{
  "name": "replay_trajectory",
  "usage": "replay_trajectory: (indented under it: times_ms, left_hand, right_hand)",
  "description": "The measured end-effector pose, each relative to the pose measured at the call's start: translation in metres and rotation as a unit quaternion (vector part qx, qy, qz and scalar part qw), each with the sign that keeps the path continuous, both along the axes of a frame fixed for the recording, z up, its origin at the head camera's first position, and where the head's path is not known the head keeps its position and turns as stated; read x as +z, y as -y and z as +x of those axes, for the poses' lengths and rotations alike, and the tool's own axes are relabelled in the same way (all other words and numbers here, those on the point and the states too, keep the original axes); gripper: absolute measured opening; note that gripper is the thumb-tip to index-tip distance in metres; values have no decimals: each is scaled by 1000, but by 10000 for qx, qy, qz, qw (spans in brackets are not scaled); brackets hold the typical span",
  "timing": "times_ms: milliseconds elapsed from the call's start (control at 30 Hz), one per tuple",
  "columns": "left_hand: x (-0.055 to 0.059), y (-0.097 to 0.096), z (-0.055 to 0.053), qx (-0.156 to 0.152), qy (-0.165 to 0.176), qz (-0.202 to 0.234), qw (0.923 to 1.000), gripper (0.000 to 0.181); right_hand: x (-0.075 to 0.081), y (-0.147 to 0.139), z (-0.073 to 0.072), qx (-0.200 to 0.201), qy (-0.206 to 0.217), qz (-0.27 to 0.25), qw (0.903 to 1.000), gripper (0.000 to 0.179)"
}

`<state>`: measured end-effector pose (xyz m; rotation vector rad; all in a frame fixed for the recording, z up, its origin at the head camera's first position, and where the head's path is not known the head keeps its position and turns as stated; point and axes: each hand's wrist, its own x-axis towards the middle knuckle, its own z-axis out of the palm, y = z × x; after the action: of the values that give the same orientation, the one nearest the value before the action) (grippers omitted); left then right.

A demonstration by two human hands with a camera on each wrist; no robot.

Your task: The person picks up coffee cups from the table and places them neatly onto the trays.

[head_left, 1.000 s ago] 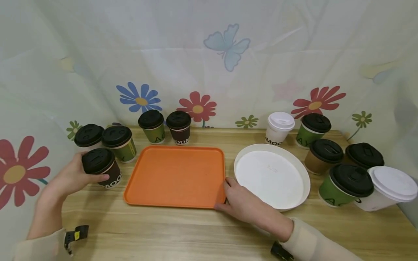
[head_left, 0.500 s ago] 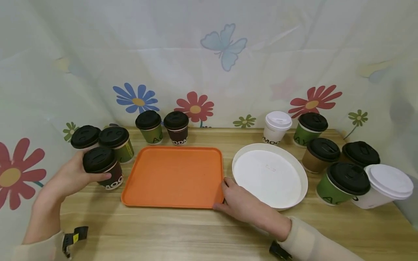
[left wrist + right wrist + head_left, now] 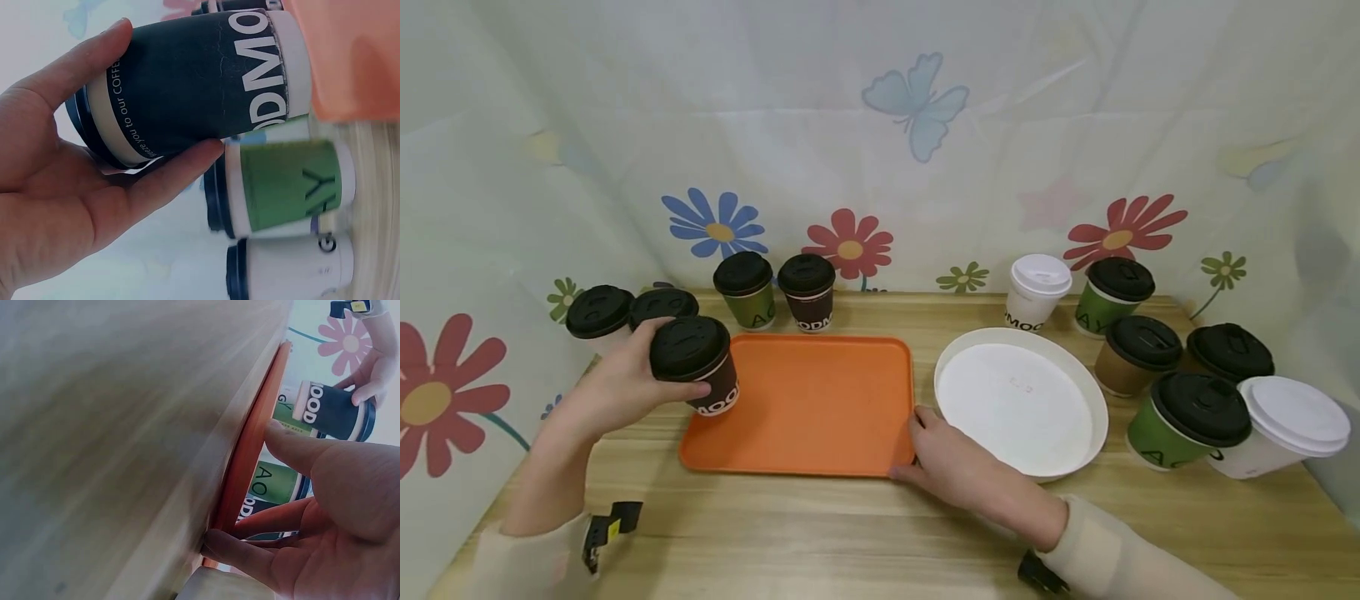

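Observation:
My left hand [image 3: 613,392] grips a dark brown paper coffee cup [image 3: 721,385] with a black lid, thumb and fingers round its upper part. This cup is held upright over the left side of an orange tray [image 3: 823,408]; in the right wrist view its base hangs above the tray's rim. At the tray's lower right corner, my right hand [image 3: 958,467] holds the edge, thumb and fingers against the rim [image 3: 250,450]. Behind the left hand stand a green cup [image 3: 290,184] and a white cup [image 3: 297,269], both black-lidded.
A green cup [image 3: 754,308] and another dark brown cup [image 3: 811,308] stand behind the tray. Right of it lies a round white tray [image 3: 1018,408]. Several lidded cups, including a green one [image 3: 1165,437] and a large white one [image 3: 1277,433], crowd the wooden table's right side.
My left hand has lifted the dark brown cup from the table at the left and carried it rightward over the tray's left edge. The right hand keeps its place on the tray.

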<state>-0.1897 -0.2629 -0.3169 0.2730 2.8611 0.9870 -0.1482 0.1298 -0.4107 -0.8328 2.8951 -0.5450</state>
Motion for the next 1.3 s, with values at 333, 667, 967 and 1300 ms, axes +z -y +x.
replay_trajectory:
  times_ms: [333,667,967,1300]
  left_hand:
    - [-16,-41,-20,-335,-75,546,9979,99]
    - [-30,-70,-37,-546,-116,554,9969,97]
    - [-37,-89,-48,-747,-357,386,9958,95]
    - [-39,-112,-58,-845,-246,332,9956,97]
  right_hand:
    - [4,6,1,-241,-31,157,9996,63]
    - [9,11,0,-249,421,239,9985,54]
    - [10,8,-5,-49,627,93,9980,38]
    - [9,7,-10,121,581,-135,9981,36]
